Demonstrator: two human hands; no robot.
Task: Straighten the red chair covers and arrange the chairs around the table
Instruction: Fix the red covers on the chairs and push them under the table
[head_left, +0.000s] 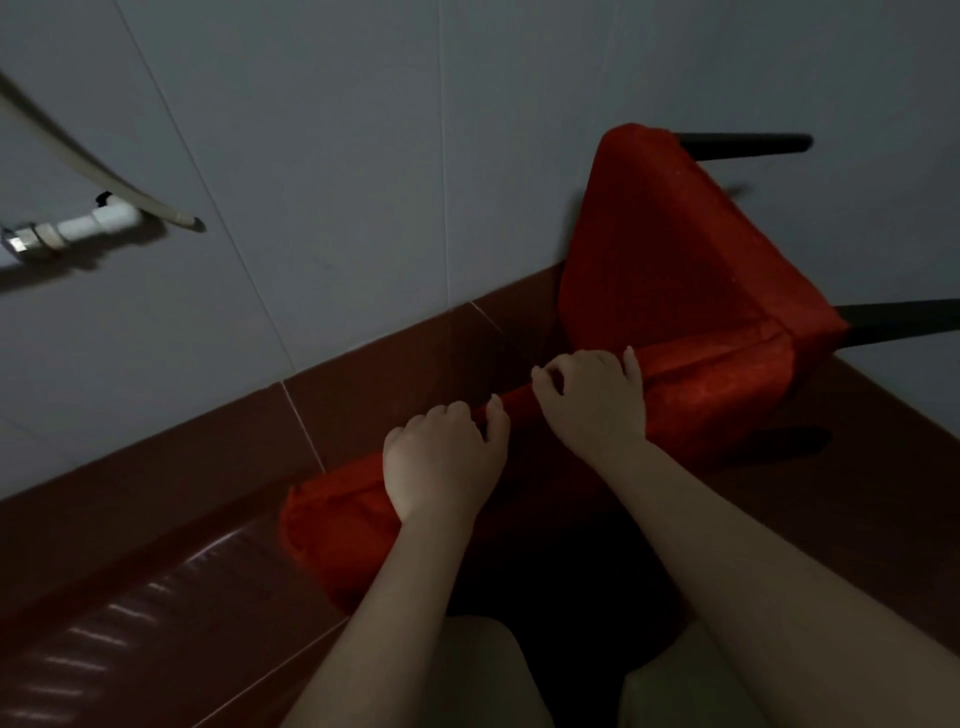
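Observation:
A chair in a red cover (675, 270) lies tipped on its side against the wall, its black legs (743, 143) pointing right. The covered backrest runs from the lower left to the seat. My left hand (441, 462) grips the top edge of the red cover near the backrest's middle. My right hand (592, 400) pinches the same edge closer to the seat. Both sets of fingers curl over the fabric. The table is out of sight.
A pale tiled wall (363, 156) stands right behind the chair, with a dark red-brown skirting (156, 467) below it. A white pipe fitting (88, 226) and a hose (104, 176) stick out at the upper left. My knees show at the bottom edge.

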